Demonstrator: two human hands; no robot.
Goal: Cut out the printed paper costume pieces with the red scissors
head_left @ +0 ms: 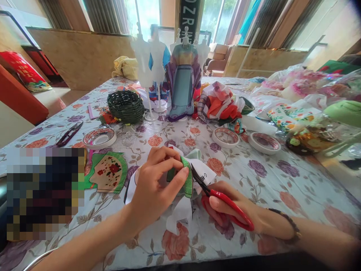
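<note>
In the middle of the head view, my left hand [158, 180] pinches a green-edged piece of fabric [188, 184] between thumb and fingers. My right hand [228, 203] grips red-handled scissors [232, 209], their dark blades pointing up and left against the green edge. White scraps [180, 210] with some black print hang and lie under and around the piece. A cut-out with a green border and red flowers [110, 171] lies flat on the table, left of my left hand.
The flowered tablecloth [180, 244] covers the table. Rolls of tape [225, 137], thread snips [69, 134] and a dark woven basket [125, 107] lie beyond my hands. White doll mannequins [144, 62], one in a purple robe [183, 94], stand behind. Bagged pink items [299, 88] crowd the right.
</note>
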